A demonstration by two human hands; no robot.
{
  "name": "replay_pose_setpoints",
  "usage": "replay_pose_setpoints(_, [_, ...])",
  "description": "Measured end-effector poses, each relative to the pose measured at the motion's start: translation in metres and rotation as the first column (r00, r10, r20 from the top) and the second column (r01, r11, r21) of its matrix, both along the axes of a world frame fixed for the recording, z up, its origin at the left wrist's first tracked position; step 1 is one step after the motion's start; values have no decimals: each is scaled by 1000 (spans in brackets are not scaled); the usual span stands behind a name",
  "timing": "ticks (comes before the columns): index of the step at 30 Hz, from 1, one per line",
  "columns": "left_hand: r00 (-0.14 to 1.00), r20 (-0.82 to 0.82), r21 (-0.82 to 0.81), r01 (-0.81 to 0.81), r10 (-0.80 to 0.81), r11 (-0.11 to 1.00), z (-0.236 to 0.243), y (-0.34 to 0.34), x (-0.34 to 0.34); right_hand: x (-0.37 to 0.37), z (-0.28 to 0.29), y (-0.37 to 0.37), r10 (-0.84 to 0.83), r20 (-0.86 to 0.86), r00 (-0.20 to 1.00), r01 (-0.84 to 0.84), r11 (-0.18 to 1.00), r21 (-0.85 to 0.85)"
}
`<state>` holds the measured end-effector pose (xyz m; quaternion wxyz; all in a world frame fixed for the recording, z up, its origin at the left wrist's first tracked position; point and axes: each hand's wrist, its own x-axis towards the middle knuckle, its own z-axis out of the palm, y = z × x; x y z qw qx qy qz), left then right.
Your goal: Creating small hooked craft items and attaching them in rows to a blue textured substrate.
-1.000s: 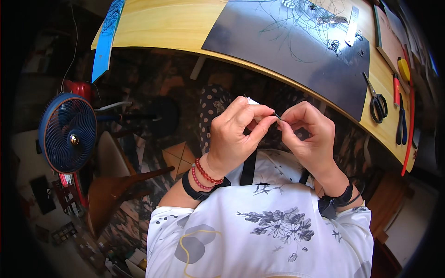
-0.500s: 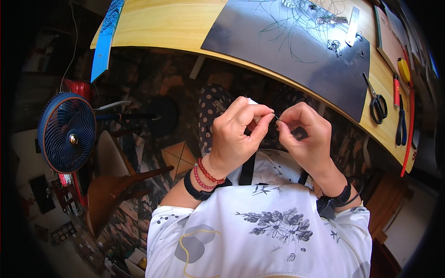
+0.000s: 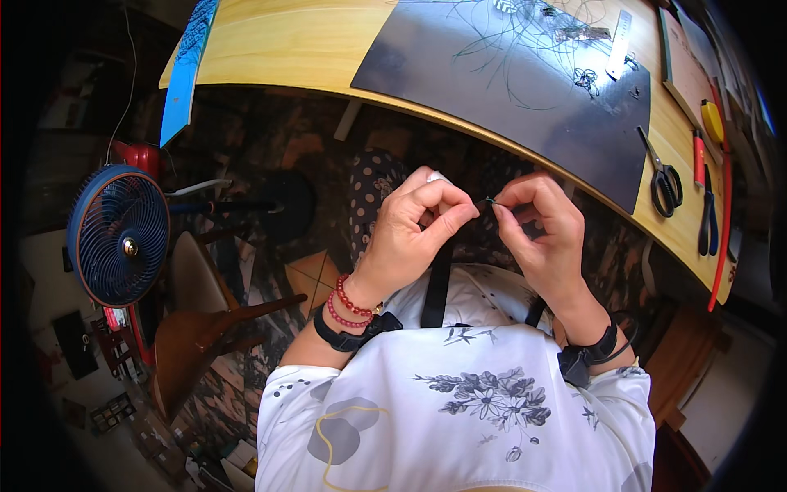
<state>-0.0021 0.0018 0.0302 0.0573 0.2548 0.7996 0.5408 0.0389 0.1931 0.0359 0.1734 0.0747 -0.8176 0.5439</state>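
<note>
Above my lap, just short of the table edge, my two hands face each other with fingertips nearly meeting. My left hand (image 3: 414,225) is closed in a thumb-and-forefinger pinch. A similar pinch closes my right hand (image 3: 543,225). A short, thin dark thread (image 3: 489,202) with a greenish glint spans the small gap between the fingertips; its finer details are too small to make out. Something small and white (image 3: 438,176) shows at the back of my left fingers; I cannot tell whether it is worn or held.
On the wooden table (image 3: 279,49) lies a dark mat (image 3: 492,98) with loose green threads (image 3: 492,37) and a metal ruler (image 3: 620,45). Black scissors (image 3: 666,189), a red-handled tool (image 3: 698,160) and pliers (image 3: 708,221) lie at its right. A fan (image 3: 120,238) and brown chair (image 3: 193,336) stand left.
My fingertips have drawn slightly apart, the left hand shifting a little left and down. More of the thread now shows between them, with a greenish bit at the right fingertips.
</note>
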Motion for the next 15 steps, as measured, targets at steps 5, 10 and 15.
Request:
replay_pose_setpoints(5, [761, 552, 644, -130, -340, 754, -12, -8, -5, 3, -12, 0, 30, 95, 995, -18, 993, -119])
replay_pose_setpoints(10, [715, 646, 594, -250, -267, 765, -14, -3, -2, 3, -16, -1, 82, 235, 968, -16, 962, -272])
replay_pose_setpoints(15, [902, 423, 232, -207, 93, 950, -11, 15, 3, 4, -19, -3, 63, 209, 976, -14, 974, -227])
